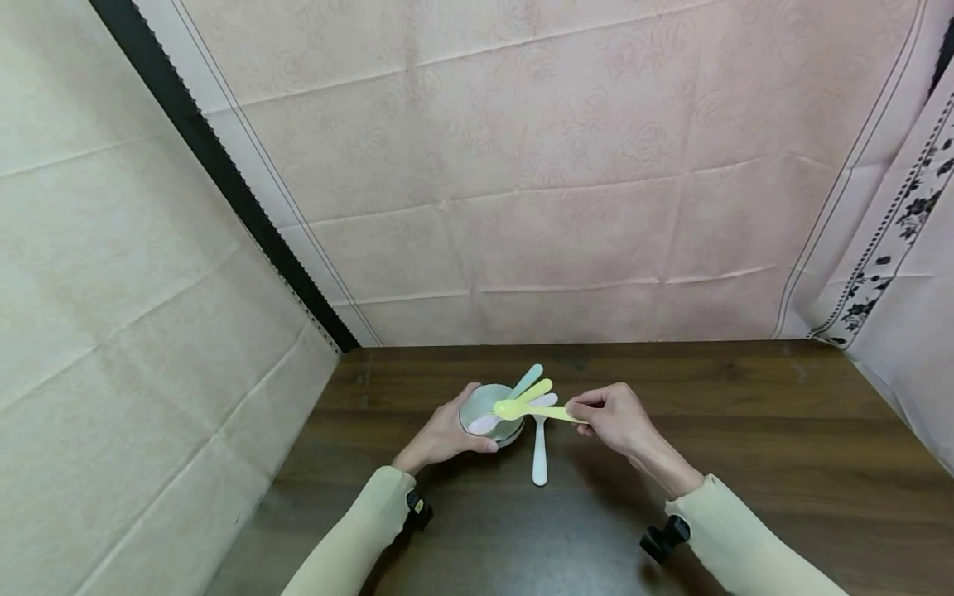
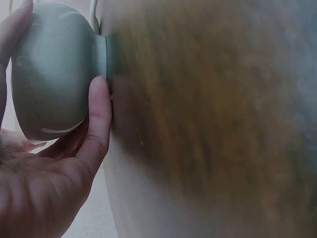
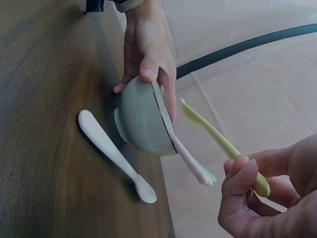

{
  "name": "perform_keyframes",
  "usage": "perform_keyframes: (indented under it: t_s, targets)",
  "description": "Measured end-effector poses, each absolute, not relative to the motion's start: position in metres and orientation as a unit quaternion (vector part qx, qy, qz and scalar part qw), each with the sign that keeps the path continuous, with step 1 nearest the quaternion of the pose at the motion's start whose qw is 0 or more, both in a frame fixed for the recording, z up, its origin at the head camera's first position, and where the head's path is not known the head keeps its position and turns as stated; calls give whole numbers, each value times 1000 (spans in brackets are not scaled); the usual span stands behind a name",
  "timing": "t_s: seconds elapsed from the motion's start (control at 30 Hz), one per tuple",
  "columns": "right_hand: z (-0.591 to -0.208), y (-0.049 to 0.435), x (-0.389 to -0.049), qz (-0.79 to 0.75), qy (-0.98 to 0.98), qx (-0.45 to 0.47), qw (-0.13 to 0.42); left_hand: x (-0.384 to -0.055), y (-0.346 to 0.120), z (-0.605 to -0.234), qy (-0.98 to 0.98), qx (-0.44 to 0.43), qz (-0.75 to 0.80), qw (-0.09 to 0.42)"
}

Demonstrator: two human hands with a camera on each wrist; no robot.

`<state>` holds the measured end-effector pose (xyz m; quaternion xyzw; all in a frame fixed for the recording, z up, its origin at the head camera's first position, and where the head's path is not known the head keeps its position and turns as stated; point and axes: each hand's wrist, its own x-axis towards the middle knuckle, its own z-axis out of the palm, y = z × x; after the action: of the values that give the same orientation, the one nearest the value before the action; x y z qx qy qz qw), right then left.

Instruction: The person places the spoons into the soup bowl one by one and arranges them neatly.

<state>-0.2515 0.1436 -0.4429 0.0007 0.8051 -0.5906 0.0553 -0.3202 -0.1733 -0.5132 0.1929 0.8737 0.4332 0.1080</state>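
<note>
A pale green bowl point(image 1: 486, 399) is gripped at its side by my left hand point(image 1: 452, 426), thumb near the rim; in the left wrist view its foot is at the tabletop. Inside it lean a light blue spoon point(image 1: 529, 377), a yellow spoon point(image 1: 542, 387) and a pale pink spoon point(image 1: 484, 425), handles sticking out over the right rim. Another yellow spoon point(image 3: 218, 140) is pinched by its handle between thumb and fingers of my right hand point(image 1: 614, 418). Its head hangs above the bowl's right side. On the table, right of the bowl, lies a white spoon point(image 1: 540, 459).
The dark brown wooden table point(image 1: 745, 430) spreads beneath both arms. Behind it hangs a pale patterned cloth point(image 1: 566, 207), with a similar cloth point(image 1: 149, 331) at the left. Each wrist wears a black camera on a strap.
</note>
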Motion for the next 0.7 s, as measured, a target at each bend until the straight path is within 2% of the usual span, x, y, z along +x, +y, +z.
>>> perform_keyframes:
  t_s: [0.7]
  targets:
    - [-450, 121, -265, -555, 830, -10, 52, -320, -174, -512, 869, 199, 440, 109]
